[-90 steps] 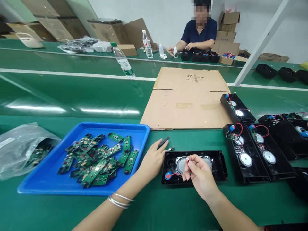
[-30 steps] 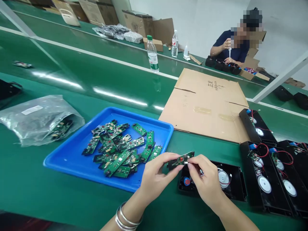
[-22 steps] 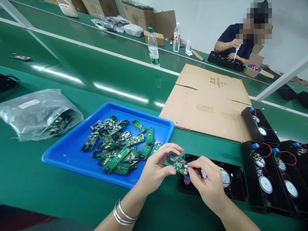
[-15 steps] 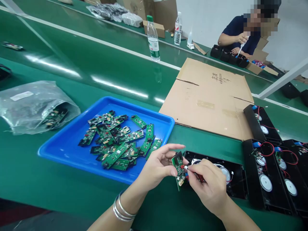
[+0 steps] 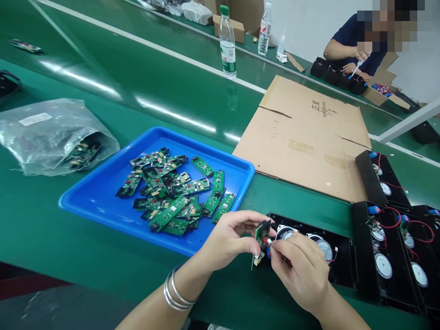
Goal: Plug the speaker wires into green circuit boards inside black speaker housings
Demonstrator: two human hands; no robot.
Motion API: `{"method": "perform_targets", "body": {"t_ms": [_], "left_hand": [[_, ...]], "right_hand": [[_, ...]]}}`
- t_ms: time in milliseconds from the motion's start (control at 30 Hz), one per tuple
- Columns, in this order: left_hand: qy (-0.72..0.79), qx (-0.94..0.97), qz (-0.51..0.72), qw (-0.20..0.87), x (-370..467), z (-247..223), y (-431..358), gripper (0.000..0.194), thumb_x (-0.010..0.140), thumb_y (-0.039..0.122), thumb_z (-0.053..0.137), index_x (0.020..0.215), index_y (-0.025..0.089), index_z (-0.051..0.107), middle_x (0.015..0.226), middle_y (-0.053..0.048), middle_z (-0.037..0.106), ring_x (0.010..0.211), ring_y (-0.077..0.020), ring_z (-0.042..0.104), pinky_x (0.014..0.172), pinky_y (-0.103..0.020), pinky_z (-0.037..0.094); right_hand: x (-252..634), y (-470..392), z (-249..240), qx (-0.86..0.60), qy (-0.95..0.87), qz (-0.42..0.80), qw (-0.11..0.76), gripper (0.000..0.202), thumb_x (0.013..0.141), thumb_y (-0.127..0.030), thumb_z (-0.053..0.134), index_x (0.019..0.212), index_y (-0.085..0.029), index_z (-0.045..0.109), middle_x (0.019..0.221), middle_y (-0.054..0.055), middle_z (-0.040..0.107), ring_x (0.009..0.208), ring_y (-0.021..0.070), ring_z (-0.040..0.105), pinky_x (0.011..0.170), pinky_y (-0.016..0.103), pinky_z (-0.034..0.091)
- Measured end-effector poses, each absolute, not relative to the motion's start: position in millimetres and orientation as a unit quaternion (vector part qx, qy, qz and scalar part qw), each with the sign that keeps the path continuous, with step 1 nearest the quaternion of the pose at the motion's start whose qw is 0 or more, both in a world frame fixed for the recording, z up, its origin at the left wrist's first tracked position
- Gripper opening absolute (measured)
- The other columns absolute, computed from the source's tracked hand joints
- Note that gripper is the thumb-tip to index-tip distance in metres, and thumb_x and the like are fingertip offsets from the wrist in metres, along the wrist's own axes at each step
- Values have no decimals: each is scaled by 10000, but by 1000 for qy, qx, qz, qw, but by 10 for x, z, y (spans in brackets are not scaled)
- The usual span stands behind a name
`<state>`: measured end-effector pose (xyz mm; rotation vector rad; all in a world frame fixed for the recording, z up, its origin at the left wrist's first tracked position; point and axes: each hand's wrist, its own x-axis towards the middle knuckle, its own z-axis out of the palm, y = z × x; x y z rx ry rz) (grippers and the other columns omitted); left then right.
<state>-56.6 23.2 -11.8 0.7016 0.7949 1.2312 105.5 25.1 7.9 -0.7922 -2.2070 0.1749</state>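
A small green circuit board [image 5: 261, 236] is gripped in my left hand [image 5: 230, 238], thumb on one side and fingers behind. My right hand [image 5: 302, 263] pinches a small white plug [image 5: 269, 241] against the red socket on that board; whether it is seated I cannot tell. Just behind my hands lies an open black speaker housing [image 5: 342, 270] with round speakers [image 5: 323, 250] and a red wire. My right hand covers part of this housing. To the left, a blue tray [image 5: 82, 206] holds a heap of similar circuit boards [image 5: 170, 213].
A clear plastic bag [image 5: 51, 146] of boards lies far left. Flattened cardboard [image 5: 302, 146] covers the bench behind the housing. More black housings [image 5: 381, 293] stand at right. A water bottle [image 5: 228, 50] stands beyond. A co-worker [image 5: 357, 46] sits across the bench.
The board has turned more edge-on in my left hand, and my right hand still holds the plug against it. The whole view has shifted slightly; the co-worker's hands remain over the black parts.
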Motion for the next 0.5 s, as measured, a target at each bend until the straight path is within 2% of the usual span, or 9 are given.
{"method": "perform_targets", "body": {"t_ms": [233,500], "left_hand": [[307,311,555,708,-570,-112,232,362,477,339,876,795,214,755,720,12,768,615,-108,691,615,-154,560],[313,346,548,694,-586,-135,228,349,511,339,861,836,256,763,753,18,772,607,-100,689,597,-140,561]], "right_hand": [[1041,247,94,-308,-854,73,413,141,875,-78,528,767,-160,567,560,2,564,499,107,518,485,227,431],[1063,245,83,-303,-869,63,387,139,881,-76,517,774,-153,563,570,9,562,521,112,507,501,239,424]]}}
